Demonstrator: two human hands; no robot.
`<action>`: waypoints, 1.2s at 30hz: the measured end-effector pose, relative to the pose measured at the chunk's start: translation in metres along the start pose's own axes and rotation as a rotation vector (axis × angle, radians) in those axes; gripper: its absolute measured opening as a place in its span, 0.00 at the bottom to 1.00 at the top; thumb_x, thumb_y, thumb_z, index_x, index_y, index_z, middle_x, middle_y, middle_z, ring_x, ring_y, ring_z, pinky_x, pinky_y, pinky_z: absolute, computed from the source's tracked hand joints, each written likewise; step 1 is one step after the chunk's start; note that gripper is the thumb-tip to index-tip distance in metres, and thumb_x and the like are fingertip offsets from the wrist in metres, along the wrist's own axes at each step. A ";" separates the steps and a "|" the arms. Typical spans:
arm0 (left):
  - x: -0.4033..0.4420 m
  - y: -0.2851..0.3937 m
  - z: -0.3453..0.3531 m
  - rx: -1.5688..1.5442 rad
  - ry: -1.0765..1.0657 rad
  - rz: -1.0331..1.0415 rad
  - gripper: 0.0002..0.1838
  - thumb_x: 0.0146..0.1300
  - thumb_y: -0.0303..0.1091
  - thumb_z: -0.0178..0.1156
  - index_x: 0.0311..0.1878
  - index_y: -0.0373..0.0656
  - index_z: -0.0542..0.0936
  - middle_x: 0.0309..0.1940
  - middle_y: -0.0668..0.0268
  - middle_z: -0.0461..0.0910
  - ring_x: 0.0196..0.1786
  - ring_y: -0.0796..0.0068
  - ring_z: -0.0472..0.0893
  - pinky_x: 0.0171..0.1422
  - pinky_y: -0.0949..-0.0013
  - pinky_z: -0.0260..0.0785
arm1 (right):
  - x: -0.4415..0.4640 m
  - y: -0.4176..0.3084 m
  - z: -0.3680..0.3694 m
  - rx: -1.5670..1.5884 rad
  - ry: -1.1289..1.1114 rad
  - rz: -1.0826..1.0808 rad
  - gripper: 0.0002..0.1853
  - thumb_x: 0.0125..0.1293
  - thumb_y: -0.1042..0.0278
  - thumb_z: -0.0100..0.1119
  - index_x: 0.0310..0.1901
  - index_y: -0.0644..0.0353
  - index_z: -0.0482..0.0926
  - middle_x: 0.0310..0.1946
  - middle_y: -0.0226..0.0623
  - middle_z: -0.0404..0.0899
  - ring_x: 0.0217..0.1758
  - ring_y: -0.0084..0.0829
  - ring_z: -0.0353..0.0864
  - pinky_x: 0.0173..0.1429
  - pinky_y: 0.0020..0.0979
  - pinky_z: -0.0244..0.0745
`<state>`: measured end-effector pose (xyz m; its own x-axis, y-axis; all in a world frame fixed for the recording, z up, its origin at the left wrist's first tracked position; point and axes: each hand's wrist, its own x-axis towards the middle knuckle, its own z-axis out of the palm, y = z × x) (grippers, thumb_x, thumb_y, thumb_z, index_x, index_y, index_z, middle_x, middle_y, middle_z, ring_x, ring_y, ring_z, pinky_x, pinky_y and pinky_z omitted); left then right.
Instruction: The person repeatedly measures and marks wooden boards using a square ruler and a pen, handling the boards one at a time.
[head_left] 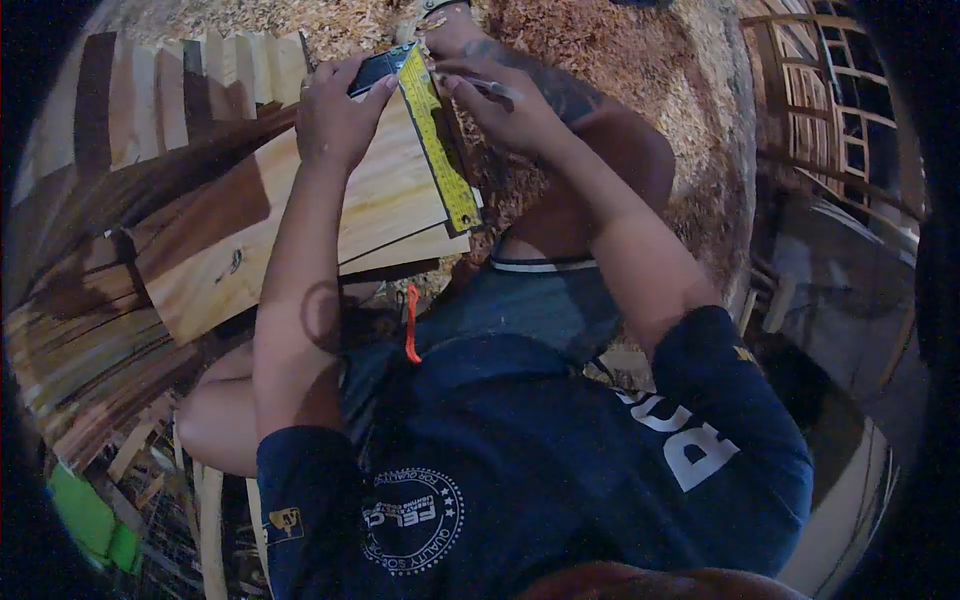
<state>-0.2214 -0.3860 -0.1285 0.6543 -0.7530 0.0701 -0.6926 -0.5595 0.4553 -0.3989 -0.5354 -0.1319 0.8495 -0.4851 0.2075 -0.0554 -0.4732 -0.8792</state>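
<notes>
So the board is lying out in front of the person, off to their left side, with a dark knot near its left end. There's a square flat on top, yellow blade running across the wood close to the right end, dark stock up at the far edge.

The left hand has the square: fingers curled over the stock side, thumb stretched toward the corner where blade and stock meet. The right hand is pinched pretty tight on a thin pen or pencil, just beside the blade. Can't tell from here if the tip is touching wood, the fingers hide it.

Looks like marking to me. My 2 cents: pull the stock snug against the board's edge so there's no gap, and press down on the blade too, because with 1 hand up at the corner the free end could swing. Lean the tip into the blade and go in 1 light stroke.

Around all that: planks stacked on the left, an orange strip by the person's shorts, shavings all over the ground.
</notes>
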 end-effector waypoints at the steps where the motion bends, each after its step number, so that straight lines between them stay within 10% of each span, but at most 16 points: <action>1: -0.002 0.004 -0.003 0.030 -0.002 0.005 0.36 0.56 0.61 0.70 0.62 0.48 0.80 0.54 0.56 0.78 0.60 0.53 0.76 0.63 0.52 0.72 | -0.011 -0.006 -0.002 -0.018 -0.056 0.033 0.14 0.73 0.64 0.58 0.53 0.64 0.83 0.43 0.48 0.86 0.43 0.39 0.87 0.49 0.36 0.81; 3: -0.006 0.010 -0.007 0.087 -0.023 0.015 0.41 0.52 0.63 0.72 0.63 0.48 0.77 0.56 0.56 0.77 0.62 0.53 0.75 0.64 0.51 0.72 | -0.040 -0.026 -0.015 -0.057 -0.167 0.091 0.13 0.76 0.68 0.56 0.54 0.66 0.81 0.43 0.41 0.86 0.45 0.28 0.83 0.52 0.33 0.79; 10: -0.003 0.004 -0.002 0.064 0.000 0.037 0.46 0.46 0.65 0.74 0.64 0.48 0.76 0.58 0.55 0.75 0.64 0.53 0.73 0.66 0.50 0.71 | -0.113 -0.092 -0.036 -0.204 -0.449 0.414 0.11 0.70 0.69 0.58 0.47 0.67 0.83 0.32 0.46 0.85 0.36 0.38 0.86 0.44 0.37 0.79; 19: 0.000 0.011 -0.010 0.039 -0.060 -0.007 0.42 0.46 0.62 0.75 0.61 0.48 0.77 0.55 0.56 0.77 0.62 0.54 0.74 0.65 0.50 0.71 | 0.026 -0.028 -0.002 -0.337 -0.025 0.281 0.12 0.70 0.65 0.56 0.39 0.65 0.84 0.28 0.48 0.84 0.33 0.45 0.85 0.42 0.41 0.78; 25: 0.000 0.017 -0.018 -0.044 -0.031 -0.051 0.32 0.52 0.55 0.74 0.57 0.48 0.80 0.53 0.56 0.78 0.60 0.53 0.76 0.63 0.52 0.71 | 0.055 0.014 0.014 -0.392 0.102 -0.047 0.13 0.67 0.63 0.58 0.48 0.57 0.85 0.47 0.56 0.81 0.51 0.53 0.82 0.56 0.48 0.76; 28: 0.005 0.018 -0.022 -0.282 -0.053 -0.083 0.26 0.53 0.47 0.74 0.52 0.45 0.82 0.51 0.56 0.78 0.58 0.53 0.77 0.60 0.53 0.71 | 0.012 0.015 0.034 0.005 0.090 0.196 0.20 0.63 0.65 0.63 0.57 0.56 0.77 0.43 0.54 0.81 0.51 0.56 0.81 0.55 0.50 0.75; 36: -0.003 0.070 -0.087 -0.450 0.403 0.048 0.28 0.50 0.41 0.76 0.53 0.41 0.81 0.53 0.54 0.77 0.60 0.51 0.75 0.64 0.57 0.68 | -0.023 -0.055 0.016 -0.240 0.189 0.260 0.29 0.57 0.59 0.71 0.56 0.64 0.73 0.47 0.57 0.79 0.54 0.58 0.79 0.57 0.50 0.75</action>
<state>-0.2455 -0.3934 -0.0197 0.7498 -0.5342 0.3905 -0.5855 -0.2607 0.7676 -0.4074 -0.4868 -0.0954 0.6806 -0.7276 0.0860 -0.3961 -0.4642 -0.7922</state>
